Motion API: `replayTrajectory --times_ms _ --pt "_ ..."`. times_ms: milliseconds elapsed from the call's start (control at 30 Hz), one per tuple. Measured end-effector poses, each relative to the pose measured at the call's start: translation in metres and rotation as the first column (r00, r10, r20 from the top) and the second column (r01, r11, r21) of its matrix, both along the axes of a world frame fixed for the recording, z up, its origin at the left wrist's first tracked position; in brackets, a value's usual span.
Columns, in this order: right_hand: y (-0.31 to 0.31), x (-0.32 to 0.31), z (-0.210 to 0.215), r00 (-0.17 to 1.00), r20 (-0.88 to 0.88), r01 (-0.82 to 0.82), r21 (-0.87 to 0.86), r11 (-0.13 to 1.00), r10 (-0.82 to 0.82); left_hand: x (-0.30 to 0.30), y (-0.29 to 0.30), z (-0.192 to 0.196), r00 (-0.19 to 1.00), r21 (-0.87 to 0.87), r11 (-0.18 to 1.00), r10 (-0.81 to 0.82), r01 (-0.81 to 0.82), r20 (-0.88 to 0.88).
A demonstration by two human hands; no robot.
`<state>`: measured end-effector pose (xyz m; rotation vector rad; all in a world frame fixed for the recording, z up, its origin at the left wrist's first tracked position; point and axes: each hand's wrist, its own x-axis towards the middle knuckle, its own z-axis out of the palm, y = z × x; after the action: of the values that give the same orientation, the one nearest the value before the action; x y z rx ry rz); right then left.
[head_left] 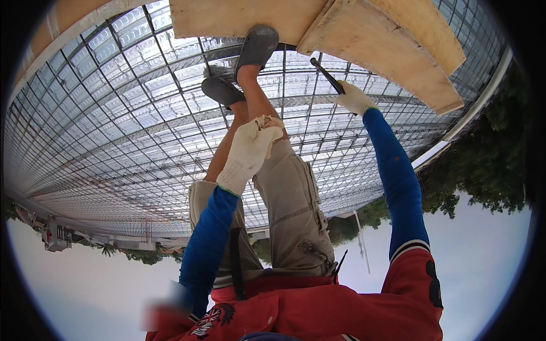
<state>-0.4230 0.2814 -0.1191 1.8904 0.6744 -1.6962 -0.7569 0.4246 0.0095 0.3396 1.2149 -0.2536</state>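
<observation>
Right hand clenched round dark tool, long axis slanting toward wooden board edge over rebar mesh; left hand fisted on knee, farther off.

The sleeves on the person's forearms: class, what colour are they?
Bright blue, clearest in the head view: the left sleeve and right sleeve run up to white work gloves.

You stand on a wide grid of steel reinforcing bars that fills the upper and left of the frame. Pale wooden boards lie on it along the top edge and upper right, overlapping each other.
</observation>
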Motion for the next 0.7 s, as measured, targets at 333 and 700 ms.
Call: replayTrajectory --times_ms 333,700 --pt "0.053 0.016 -0.005 0.961 -0.044 -0.275 -0.015 0.961 0.274 -0.053 -0.042 -0.026 0.944 0.014 0.947 0.321 -0.321 -0.079" --pt "0.076 0.01 -0.005 0.982 -0.005 -0.19 -0.143 0.971 0.191 -0.077 -0.071 -0.034 0.891 -0.021 0.891 0.452 -0.454 -0.047"
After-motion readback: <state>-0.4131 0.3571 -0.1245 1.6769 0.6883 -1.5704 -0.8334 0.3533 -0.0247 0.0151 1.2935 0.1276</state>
